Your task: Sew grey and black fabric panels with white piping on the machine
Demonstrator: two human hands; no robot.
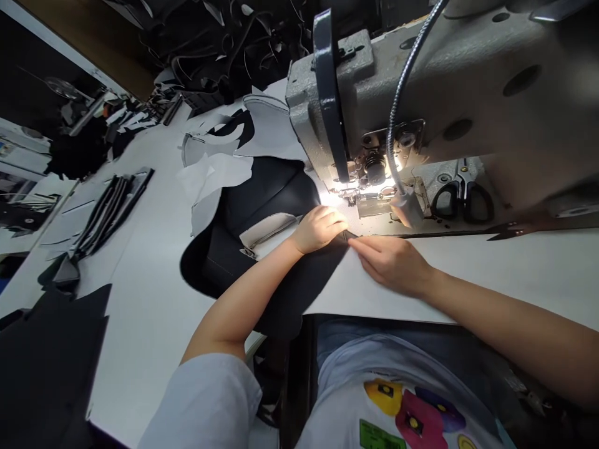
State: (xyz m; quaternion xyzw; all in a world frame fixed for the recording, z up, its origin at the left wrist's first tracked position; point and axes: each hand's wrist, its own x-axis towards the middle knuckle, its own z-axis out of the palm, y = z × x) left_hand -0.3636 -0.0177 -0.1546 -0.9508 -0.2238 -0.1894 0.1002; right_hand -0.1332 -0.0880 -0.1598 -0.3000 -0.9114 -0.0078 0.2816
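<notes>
- Black upholstery cover (pixel 276 293) is spread on the white worktop (pixel 140 293), left of and in front of the needle area of the sewing machine (pixel 449 112); its near edge is hung over the worktop's front edge.
- Open room is left on the worktop to the cover's left, as far as the stacked dark pieces (pixel 107 209), and to the right of the right hand (pixel 395 265).
- The cover's narrow corner is pointed rightward, just below the lit needle area; its overall long axis cannot be judged, as it is folded.
- The left hand (pixel 321 229) is laid on the cover near that corner, fingers close together.
- The corner's tip is pinched by the right hand's fingers.
- Scissors (pixel 463 198) are rested on the machine bed, handles toward the worktop's front.
- The needle tip is lost in glare; the left palm is hidden, and the machine is cut off at right.
</notes>
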